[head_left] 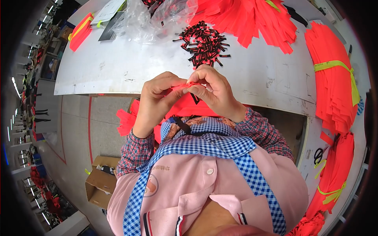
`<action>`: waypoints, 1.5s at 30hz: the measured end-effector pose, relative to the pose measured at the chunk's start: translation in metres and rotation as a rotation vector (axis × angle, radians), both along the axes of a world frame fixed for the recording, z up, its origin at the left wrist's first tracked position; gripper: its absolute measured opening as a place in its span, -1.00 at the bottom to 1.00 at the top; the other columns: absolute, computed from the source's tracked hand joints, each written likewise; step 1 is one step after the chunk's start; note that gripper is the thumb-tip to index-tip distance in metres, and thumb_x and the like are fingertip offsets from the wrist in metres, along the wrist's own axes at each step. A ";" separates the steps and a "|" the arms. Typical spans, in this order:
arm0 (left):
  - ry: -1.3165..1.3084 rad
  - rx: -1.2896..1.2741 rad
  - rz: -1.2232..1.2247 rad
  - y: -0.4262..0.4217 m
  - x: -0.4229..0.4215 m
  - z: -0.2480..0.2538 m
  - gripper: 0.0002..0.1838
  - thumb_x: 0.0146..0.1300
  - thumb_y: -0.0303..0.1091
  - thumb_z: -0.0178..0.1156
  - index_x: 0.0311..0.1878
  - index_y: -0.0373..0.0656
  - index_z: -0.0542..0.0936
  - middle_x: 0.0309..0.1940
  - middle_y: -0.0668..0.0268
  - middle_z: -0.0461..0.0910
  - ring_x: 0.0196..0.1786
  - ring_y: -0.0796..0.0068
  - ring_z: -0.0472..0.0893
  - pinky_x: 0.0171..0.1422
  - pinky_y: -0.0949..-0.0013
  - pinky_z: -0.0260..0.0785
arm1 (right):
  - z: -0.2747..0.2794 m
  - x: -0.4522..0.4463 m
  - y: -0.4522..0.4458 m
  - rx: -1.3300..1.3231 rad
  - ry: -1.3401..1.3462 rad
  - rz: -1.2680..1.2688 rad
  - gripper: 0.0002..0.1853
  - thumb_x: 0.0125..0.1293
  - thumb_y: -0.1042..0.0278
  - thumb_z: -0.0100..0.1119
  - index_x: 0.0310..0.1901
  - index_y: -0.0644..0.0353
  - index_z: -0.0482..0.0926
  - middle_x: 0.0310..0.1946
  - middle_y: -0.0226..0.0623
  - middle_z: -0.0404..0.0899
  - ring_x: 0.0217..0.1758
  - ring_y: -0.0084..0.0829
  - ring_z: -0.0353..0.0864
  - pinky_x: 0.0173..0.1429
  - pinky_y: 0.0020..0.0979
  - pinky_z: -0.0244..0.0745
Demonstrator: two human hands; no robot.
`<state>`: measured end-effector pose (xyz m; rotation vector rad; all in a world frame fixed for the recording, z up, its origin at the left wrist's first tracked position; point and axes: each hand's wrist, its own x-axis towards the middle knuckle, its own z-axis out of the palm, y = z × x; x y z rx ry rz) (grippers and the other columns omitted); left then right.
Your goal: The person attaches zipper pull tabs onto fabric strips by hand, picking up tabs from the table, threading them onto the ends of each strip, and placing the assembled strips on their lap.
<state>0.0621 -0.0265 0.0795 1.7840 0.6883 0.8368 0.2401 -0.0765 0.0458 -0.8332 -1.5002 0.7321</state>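
Pink shirt (pixel 185 169) and blue checked apron (pixel 204 144) lie closest; beyond them the 2 hands meet over the lap, at the near edge of the white table (pixel 118 70). Left hand (pixel 154 96) and right hand (pixel 217 89) each pinch a narrow piece of red fabric (pixel 190 85) between thumb and fingers, fingertips nearly meeting. Its held edge runs crosswise from hand to hand, while more red cloth shows below; whether it is 1 piece I cannot tell. A black strip (pixel 195 99) hangs under the right thumb. Straight ahead, just past the fingers and nearer the right hand, sits a pile of short black tabs (pixel 204 45). Farther out are a clear plastic bag (pixel 138 29), fanned red strips (pixel 244 19) and, far right, a yellow-tied red bundle (pixel 334 92).
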 end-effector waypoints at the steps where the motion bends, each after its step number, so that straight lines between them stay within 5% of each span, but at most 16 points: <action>1: 0.003 -0.002 0.003 0.000 0.000 0.000 -0.83 0.11 -0.63 0.30 -0.20 -0.29 0.67 -0.39 0.29 0.58 -0.30 0.54 0.55 -0.19 0.50 0.39 | -0.001 -0.001 -0.001 -0.057 0.052 0.023 -0.76 0.32 0.23 0.23 -0.22 0.25 0.49 -0.33 -0.35 0.46 -0.28 -0.53 0.46 -0.17 -0.50 0.41; 13: 0.030 -0.040 -0.005 0.000 0.001 -0.004 -0.85 0.14 -0.64 0.26 -0.21 -0.31 0.66 -0.35 0.30 0.59 -0.28 0.52 0.55 -0.17 0.50 0.40 | -0.005 0.002 0.002 0.092 -0.058 -0.032 -0.81 0.26 0.36 0.30 -0.25 0.23 0.48 -0.35 -0.33 0.50 -0.31 -0.51 0.49 -0.21 -0.49 0.42; 35: 0.069 -0.209 -0.088 -0.001 0.000 -0.002 -0.88 0.18 -0.66 0.21 -0.21 -0.34 0.62 -0.32 0.36 0.57 -0.20 0.63 0.52 -0.09 0.55 0.37 | -0.017 -0.007 -0.003 -0.082 0.219 0.077 -0.81 0.23 0.42 0.30 -0.32 0.26 0.44 -0.44 -0.38 0.41 -0.42 -0.63 0.36 -0.34 -0.55 0.31; 39: 0.051 -0.178 -0.064 0.003 0.004 -0.011 -0.95 0.18 -0.60 0.23 -0.28 -0.32 0.61 -0.36 0.41 0.55 -0.24 0.68 0.48 -0.13 0.57 0.35 | -0.022 -0.002 0.003 -0.003 0.088 0.021 -0.80 0.26 0.37 0.26 -0.33 0.27 0.42 -0.43 -0.31 0.41 -0.36 -0.53 0.41 -0.28 -0.48 0.36; 45: -0.052 -0.326 -0.154 0.008 0.005 0.008 -0.89 0.24 -0.47 0.28 -0.23 -0.31 0.64 -0.31 0.41 0.60 -0.22 0.67 0.50 -0.06 0.53 0.36 | -0.001 0.006 -0.004 -0.337 0.327 0.127 -0.79 0.37 0.28 0.20 -0.23 0.26 0.48 -0.36 -0.49 0.47 -0.29 -0.73 0.42 -0.24 -0.61 0.40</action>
